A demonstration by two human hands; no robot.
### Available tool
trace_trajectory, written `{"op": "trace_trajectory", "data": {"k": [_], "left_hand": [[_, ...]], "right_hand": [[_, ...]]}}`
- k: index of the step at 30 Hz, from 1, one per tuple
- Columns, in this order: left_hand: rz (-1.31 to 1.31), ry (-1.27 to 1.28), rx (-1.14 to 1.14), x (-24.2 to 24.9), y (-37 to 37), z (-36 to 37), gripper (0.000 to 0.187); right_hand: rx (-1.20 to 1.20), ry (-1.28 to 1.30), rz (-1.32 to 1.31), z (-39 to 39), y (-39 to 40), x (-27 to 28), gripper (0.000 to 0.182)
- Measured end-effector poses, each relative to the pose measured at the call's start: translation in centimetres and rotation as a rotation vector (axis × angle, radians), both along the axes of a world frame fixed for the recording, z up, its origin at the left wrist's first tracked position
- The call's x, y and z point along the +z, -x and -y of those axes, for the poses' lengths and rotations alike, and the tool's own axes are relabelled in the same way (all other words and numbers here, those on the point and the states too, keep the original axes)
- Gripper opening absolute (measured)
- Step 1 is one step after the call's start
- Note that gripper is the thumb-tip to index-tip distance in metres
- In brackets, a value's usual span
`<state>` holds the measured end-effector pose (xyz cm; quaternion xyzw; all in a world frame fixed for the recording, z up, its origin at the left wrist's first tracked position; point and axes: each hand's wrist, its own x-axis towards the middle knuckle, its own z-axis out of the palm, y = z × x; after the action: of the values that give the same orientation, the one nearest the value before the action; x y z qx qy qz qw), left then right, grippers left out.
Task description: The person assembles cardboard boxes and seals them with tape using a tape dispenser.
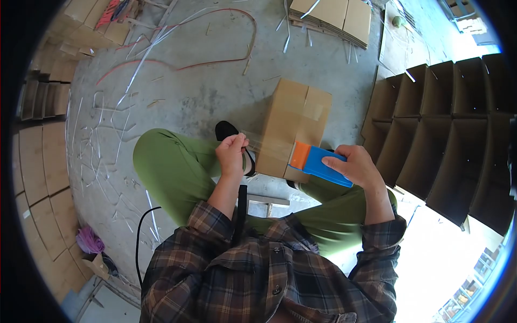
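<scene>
A closed cardboard box [291, 116] stands on the floor between my knees, with a seam and shiny clear tape on its upper part. My right hand [355, 166] grips a blue tape dispenser [325, 168], whose orange end rests against or just over the box's near right side. Left of the box, my left hand [231, 153] is closed in a pinch on a clear strip of tape [254, 141] that runs toward the box. How the strip joins the box is hard to make out.
Rows of open cardboard boxes [425, 134] stand at right. Flattened cardboard [336, 16] lies at the top. White straps [129, 89] and a red strap [215, 62] litter the floor. Stacked cartons [46, 167] and a purple bundle [90, 239] are at left.
</scene>
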<state>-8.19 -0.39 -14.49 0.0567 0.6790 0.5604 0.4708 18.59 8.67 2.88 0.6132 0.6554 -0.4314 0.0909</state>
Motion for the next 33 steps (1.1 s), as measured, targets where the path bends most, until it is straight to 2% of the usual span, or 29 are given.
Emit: {"op": "trace_trajectory", "data": {"k": [5,11,14,17,19,20,22,23,25,26,28,29,30,32,33], "left_hand": [[0.008,0.017,0.005,-1.4,-0.5,0.1,0.014],[0.059,0.168,-0.046,-4.2,-2.3,0.5,0.015],[0.027,0.111,-0.077,-6.6,-3.5,0.8,0.015],[-0.027,-0.007,0.022,-7.9,-4.1,0.9,0.017],[0.070,0.068,-0.073,-8.1,-3.9,1.1,0.030],[0.071,0.069,-0.080,-8.2,-3.5,1.1,0.030],[0.393,0.398,-0.168,-7.3,-2.5,0.8,0.051],[0.391,0.395,-0.174,-7.8,-2.1,1.0,0.051],[-0.077,0.239,-0.343,-8.7,-2.1,1.5,0.058],[-0.076,0.240,-0.355,-9.1,-2.1,2.2,0.058],[0.043,-0.125,-0.430,-1.4,-2.3,1.3,0.053],[0.103,-0.309,-0.465,0.5,-2.5,0.9,0.052],[0.107,-0.303,-0.479,-0.5,-2.7,1.4,0.052],[0.186,-0.049,-0.659,-3.7,-2.6,2.3,0.071],[0.180,-0.054,-0.671,-3.4,-2.0,1.7,0.071]], "right_hand": [[0.044,-0.020,0.051,0.1,0.2,-0.3,0.048],[0.158,-0.088,0.171,0.2,0.9,-1.7,0.046],[0.192,-0.145,0.209,0.5,0.8,-2.4,0.048],[0.186,-0.146,0.203,0.6,0.9,-2.6,0.050],[0.190,-0.163,0.199,0.7,0.6,-3.1,0.052],[0.200,-0.187,0.194,0.7,0.4,-3.3,0.054],[0.192,-0.178,0.198,0.8,0.4,-3.3,0.053],[0.193,-0.172,0.199,0.7,0.4,-3.3,0.053],[0.178,-0.180,0.187,0.7,0.3,-3.5,0.053],[0.171,-0.178,0.175,0.8,0.2,-3.6,0.053],[0.164,-0.162,0.169,0.7,0.3,-3.2,0.054],[0.170,-0.156,0.156,0.5,0.4,-3.2,0.056],[0.155,-0.149,0.157,0.6,0.2,-3.3,0.056],[0.195,-0.152,0.184,0.5,0.2,-3.4,0.055],[0.183,-0.159,0.182,0.3,0.2,-3.3,0.055]]}}
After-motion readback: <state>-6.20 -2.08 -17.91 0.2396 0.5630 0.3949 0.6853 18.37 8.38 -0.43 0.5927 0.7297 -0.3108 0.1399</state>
